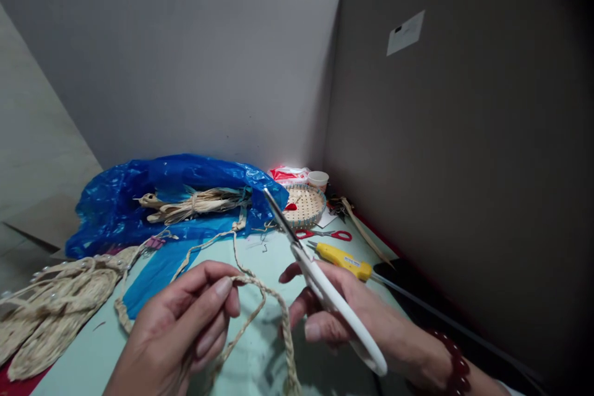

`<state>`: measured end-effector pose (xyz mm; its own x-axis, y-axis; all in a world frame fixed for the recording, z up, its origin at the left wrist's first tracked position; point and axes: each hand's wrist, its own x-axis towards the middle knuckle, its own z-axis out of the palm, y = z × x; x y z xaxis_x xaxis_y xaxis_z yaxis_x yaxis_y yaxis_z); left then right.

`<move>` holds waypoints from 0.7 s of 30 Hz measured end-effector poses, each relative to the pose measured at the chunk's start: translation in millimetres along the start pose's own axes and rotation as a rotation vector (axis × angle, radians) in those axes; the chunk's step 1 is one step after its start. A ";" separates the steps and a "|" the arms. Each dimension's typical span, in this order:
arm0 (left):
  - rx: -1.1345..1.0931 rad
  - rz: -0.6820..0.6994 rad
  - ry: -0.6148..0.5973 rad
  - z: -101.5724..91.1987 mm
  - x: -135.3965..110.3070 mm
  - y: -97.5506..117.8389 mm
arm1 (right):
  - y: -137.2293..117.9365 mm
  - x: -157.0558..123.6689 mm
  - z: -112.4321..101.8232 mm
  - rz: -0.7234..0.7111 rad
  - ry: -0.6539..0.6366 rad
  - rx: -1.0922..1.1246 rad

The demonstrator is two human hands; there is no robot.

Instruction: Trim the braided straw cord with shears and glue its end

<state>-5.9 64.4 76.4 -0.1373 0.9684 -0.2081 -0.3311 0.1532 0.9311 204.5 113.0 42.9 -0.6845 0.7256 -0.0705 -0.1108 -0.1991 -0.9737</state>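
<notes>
My right hand grips white-handled scissors, blades closed, long axis pointing up-left, away from me; my left hand pinches a braided straw cord looped over the table.

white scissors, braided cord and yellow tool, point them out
white scissors (325,288), head view, on the white handle
braided cord (273,297), head view, on the loop's right side
yellow tool (346,261), head view, on the yellow grip

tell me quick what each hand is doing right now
Left hand: closed, pinching the braided straw cord.
Right hand: closed around the white-handled scissors, blades shut.
</notes>
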 end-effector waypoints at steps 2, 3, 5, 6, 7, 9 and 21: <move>0.006 0.028 0.045 -3.9 4.3 -2.5 | 1.3 -0.7 0.7 0.016 -0.045 0.051; 0.009 0.045 0.056 -5.6 6.2 -3.8 | 1.8 -0.9 1.3 0.017 -0.052 0.076; 0.008 0.077 0.035 -8.4 9.4 -5.9 | 2.5 -0.8 2.4 0.020 -0.046 0.125; 0.008 0.090 0.017 -9.3 10.8 -6.5 | 3.0 -0.7 2.8 0.023 -0.048 0.144; 0.008 0.097 0.005 -10.1 12.1 -7.0 | 3.9 -0.5 3.0 0.025 -0.059 0.159; 0.009 0.097 0.013 -11.5 14.9 -7.2 | 6.3 0.1 2.9 0.024 -0.086 0.174; 0.065 0.160 0.106 -7.3 20.9 -9.9 | 14.0 4.9 4.1 -0.009 -0.094 0.278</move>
<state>-12.3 81.7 60.6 -0.2817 0.9559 -0.0833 -0.2370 0.0148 0.9714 196.7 111.1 29.8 -0.7445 0.6670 -0.0289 -0.3020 -0.3751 -0.8764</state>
